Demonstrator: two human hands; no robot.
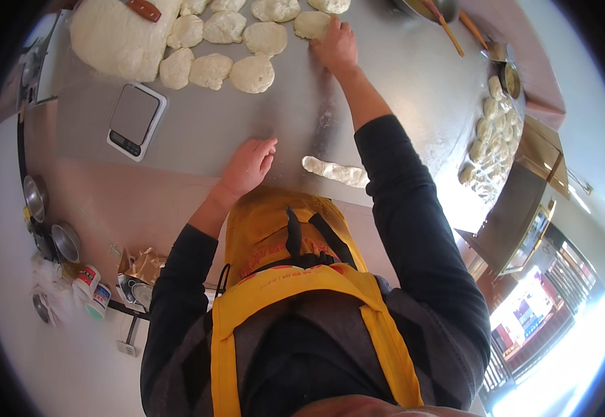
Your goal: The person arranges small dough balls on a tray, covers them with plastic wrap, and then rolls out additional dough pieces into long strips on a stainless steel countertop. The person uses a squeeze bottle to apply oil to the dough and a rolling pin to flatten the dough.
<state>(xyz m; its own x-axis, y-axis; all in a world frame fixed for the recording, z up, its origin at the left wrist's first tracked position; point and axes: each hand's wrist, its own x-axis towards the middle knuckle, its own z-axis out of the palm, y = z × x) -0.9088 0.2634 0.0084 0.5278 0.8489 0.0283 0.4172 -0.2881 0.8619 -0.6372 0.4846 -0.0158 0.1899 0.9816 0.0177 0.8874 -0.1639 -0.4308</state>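
At the far side of the steel table, my right hand (338, 48) has its fingers curled over the right edge of a flattened dough piece (311, 24). The hand covers part of that edge. My left hand (250, 164) is at the near edge of the table, holding nothing, with its fingers loosely bent. To its right lies a long rolled strip of dough (335, 172), its right end hidden by my right forearm. Several more round dough pieces (252, 74) sit in rows beyond my left hand. Left of them is a large slab of dough (120, 44).
A brown handle (144, 9) rests on the slab. A digital kitchen scale (136, 121) stands at the table's left. At the right are plastic-covered dough pieces (492, 135), a small metal bowl (511, 81) and a pan (427, 8) with a wooden stick (445, 28).
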